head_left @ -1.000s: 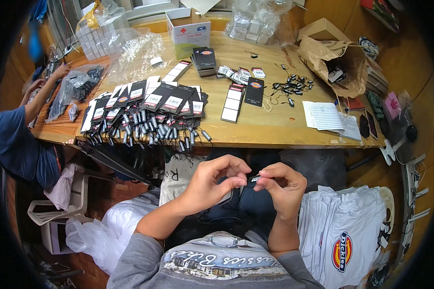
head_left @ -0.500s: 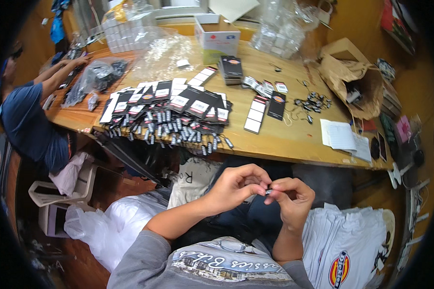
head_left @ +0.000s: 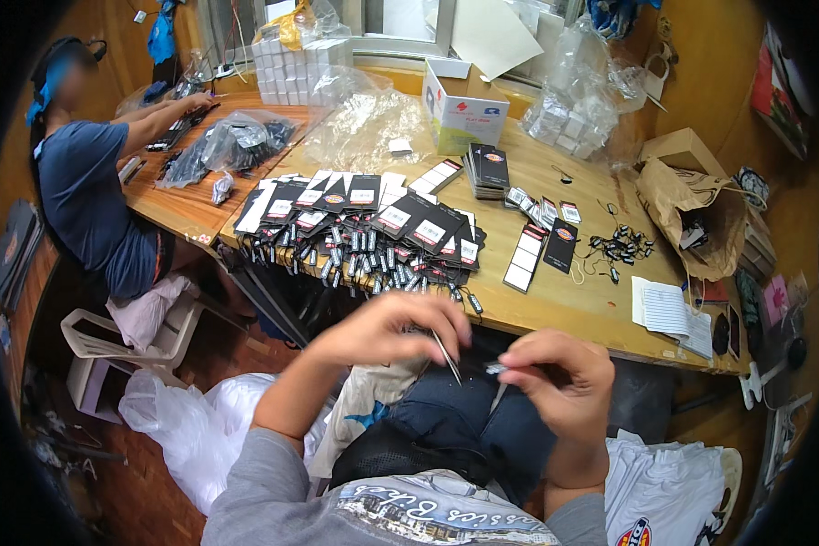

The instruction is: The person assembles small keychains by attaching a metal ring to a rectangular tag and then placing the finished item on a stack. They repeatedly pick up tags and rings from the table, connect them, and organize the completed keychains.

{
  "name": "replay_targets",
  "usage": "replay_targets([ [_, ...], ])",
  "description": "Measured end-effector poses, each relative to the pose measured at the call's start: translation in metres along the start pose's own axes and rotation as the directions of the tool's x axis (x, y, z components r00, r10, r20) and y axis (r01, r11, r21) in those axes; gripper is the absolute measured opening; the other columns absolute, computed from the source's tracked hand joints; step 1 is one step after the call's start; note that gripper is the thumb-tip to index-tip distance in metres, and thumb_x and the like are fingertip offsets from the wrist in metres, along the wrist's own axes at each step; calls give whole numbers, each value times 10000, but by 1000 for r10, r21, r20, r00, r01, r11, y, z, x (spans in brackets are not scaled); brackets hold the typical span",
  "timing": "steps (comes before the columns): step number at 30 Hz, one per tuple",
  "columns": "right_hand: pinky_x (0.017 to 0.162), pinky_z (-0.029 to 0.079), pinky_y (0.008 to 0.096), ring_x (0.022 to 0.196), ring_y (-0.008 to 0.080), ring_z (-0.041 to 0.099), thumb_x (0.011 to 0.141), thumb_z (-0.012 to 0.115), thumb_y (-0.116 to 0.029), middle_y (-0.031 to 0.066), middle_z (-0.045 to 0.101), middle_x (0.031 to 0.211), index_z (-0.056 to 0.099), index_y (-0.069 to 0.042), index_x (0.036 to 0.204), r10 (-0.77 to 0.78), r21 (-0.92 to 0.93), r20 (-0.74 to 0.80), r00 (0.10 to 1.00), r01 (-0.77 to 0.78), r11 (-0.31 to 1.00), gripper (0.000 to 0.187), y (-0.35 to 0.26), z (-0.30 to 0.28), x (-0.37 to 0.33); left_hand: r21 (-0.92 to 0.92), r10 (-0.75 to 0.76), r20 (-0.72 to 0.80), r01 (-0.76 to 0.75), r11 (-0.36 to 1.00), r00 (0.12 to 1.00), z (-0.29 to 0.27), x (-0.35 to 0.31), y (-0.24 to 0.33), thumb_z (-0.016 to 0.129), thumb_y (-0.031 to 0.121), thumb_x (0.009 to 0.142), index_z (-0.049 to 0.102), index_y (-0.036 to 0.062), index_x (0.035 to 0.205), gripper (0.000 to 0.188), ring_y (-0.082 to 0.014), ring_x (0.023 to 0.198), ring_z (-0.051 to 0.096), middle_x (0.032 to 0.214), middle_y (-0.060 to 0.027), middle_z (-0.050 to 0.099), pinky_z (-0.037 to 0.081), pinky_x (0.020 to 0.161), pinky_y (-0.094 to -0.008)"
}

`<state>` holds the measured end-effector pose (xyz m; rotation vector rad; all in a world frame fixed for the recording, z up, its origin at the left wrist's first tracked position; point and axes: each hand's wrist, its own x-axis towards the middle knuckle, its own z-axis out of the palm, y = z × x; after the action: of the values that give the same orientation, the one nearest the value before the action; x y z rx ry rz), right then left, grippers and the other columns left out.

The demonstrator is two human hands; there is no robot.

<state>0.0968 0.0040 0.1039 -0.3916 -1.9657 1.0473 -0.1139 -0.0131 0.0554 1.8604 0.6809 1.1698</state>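
Note:
Above my lap, my left hand (head_left: 393, 329), slightly blurred, has its fingers curled round a slim, pointed, metal-looking strip (head_left: 448, 358) that slants down. To its right my right hand (head_left: 562, 378) pinches a small black-and-white string-seal tag (head_left: 495, 368) between thumb and fingertips. Below those fingers a thin pale pointed piece (head_left: 498, 397) sticks out; its kind is unclear. The hands are apart. On the table beyond them lies a heap of black and white hang tags (head_left: 409, 223), their small seals (head_left: 364, 264) hanging near the front edge.
A pile of black-corded seals (head_left: 621, 247) lies at the right, near a paper bag (head_left: 687, 214) and a notepad (head_left: 660, 305). Further back are a stack of tags (head_left: 488, 171), an open carton (head_left: 464, 114) and plastic bags (head_left: 359, 114). A co-worker (head_left: 86, 191) sits at the left.
My hands were together at one small piece; now they have separated, the left moving left with the slim strip showing in it. The whole view has shifted, so the table sits lower and further right.

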Motion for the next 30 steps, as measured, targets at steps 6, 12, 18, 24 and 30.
replay_targets([
  [6,560,457,257,630,209,587,694,580,14,108,590,716,578,6,779,-161,-146,111,981,176,973,84,24,42,34,783,289,-501,286,552,816,-102,20,5,620,-42,614,639,87,754,191,-149,712,519,776,-32,490,419,619,-259],
  [12,627,462,311,692,241,588,707,562,-60,125,595,754,567,-15,889,73,-172,282,957,-25,985,188,66,45,22,866,7,-446,429,255,895,-157,-19,-49,497,-150,567,637,68,787,340,-257,837,487,874,-84,521,395,755,-326],
  [18,699,453,291,764,230,587,647,625,-37,144,605,847,575,9,930,420,-501,-221,880,-472,726,291,150,-109,59,776,13,-328,261,574,945,-99,60,-54,564,3,677,595,44,887,217,-279,930,436,916,-118,514,341,833,-330],
  [24,905,337,341,1078,312,389,435,781,-300,167,418,1162,469,-18,1114,604,-828,-157,781,-437,350,799,221,-161,91,793,-297,-5,185,581,955,-38,164,-130,729,441,504,496,90,1096,727,-319,1082,316,1115,-161,414,295,906,-397],
  [30,833,378,348,1017,298,432,432,790,-209,163,472,1068,531,-8,976,542,-832,-244,804,-461,310,635,207,-142,103,869,-452,38,195,456,891,-15,181,-144,756,472,397,452,125,1138,873,-332,1077,309,1131,-133,388,301,891,-434],
])
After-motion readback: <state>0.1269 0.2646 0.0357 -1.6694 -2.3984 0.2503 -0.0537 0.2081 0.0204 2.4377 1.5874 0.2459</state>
